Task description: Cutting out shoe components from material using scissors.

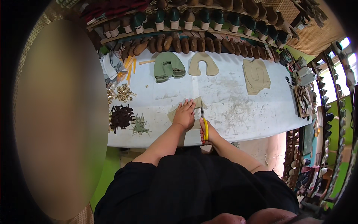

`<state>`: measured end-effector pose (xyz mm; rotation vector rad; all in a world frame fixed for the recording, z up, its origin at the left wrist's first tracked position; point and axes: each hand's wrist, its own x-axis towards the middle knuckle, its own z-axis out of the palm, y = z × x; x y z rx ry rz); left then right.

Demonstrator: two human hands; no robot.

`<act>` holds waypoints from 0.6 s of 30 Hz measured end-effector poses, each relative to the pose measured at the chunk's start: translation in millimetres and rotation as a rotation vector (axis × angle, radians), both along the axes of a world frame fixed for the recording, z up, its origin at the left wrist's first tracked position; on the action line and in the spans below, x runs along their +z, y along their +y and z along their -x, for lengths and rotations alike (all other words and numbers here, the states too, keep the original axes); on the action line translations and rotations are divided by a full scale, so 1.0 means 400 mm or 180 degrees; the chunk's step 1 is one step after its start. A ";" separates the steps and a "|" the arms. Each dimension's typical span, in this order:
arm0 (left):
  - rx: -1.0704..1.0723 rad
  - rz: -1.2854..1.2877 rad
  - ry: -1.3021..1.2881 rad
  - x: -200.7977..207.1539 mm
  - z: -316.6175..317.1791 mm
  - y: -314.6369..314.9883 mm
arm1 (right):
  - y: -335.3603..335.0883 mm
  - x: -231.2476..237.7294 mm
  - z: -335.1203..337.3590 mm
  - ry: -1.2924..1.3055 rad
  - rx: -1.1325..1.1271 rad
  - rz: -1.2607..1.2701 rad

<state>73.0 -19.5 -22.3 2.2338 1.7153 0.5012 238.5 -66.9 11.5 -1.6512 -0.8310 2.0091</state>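
Note:
My left hand (184,114) lies flat, fingers spread, pressing down a tan cut-out piece of material (198,102) on the white worktable (238,112). My right hand (207,133) grips yellow-handled scissors (204,123), whose blades point away from me along the right edge of that piece, just beside my left fingers. Most of the tan piece is hidden under my left hand.
Stacks of shaped pieces lie at the table's far side: green (168,66), tan (203,64), beige (256,75). At left are dark strips (121,116), green scraps (140,126), brass bits (125,92) and orange sticks (128,67). Shelves of shoe lasts (194,43) run behind.

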 end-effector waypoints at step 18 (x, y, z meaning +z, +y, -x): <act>-0.0111 -0.0100 -0.0112 0.003 0.006 0.001 | -0.016 0.033 0.015 -0.0174 -0.0131 -0.0192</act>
